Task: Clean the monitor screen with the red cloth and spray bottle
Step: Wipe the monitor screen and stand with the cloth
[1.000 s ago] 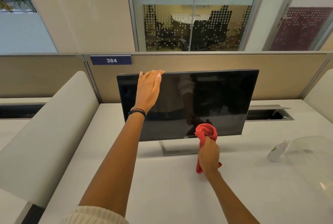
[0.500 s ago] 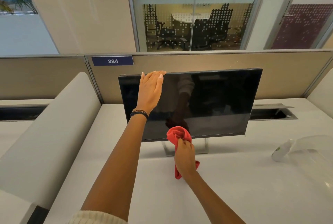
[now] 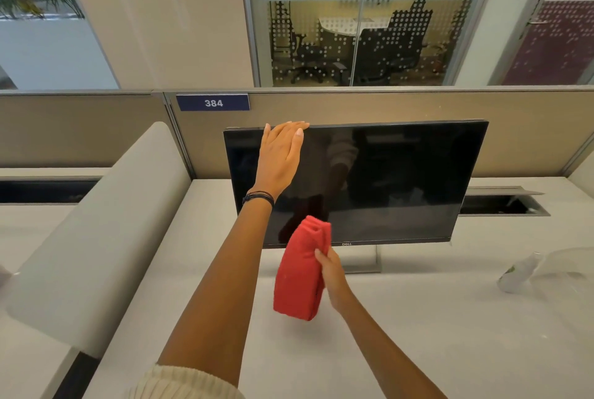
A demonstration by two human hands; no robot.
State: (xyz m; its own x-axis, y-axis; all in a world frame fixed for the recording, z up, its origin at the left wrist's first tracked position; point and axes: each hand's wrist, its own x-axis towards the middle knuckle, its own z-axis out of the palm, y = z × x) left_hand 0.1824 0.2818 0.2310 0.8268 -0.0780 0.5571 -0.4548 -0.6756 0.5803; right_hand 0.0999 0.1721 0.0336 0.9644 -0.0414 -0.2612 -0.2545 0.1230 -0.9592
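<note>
I could read two things. A blue sign [image 3: 212, 102] on the tan wall [image 3: 385, 106], up and left of the middle, said 384 in white. The bottom edge of the monitor [image 3: 385, 180], near the middle, said DELL.

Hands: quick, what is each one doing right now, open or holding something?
Left hand: open, fingers straight, resting on the top edge of the monitor.
Right hand: closed, gripping the red cloth.

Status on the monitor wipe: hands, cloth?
Left hand flat on monitor top edge. Right hand grips red cloth by lower bezel. Spray bottle aside, nothing blocking.
</note>
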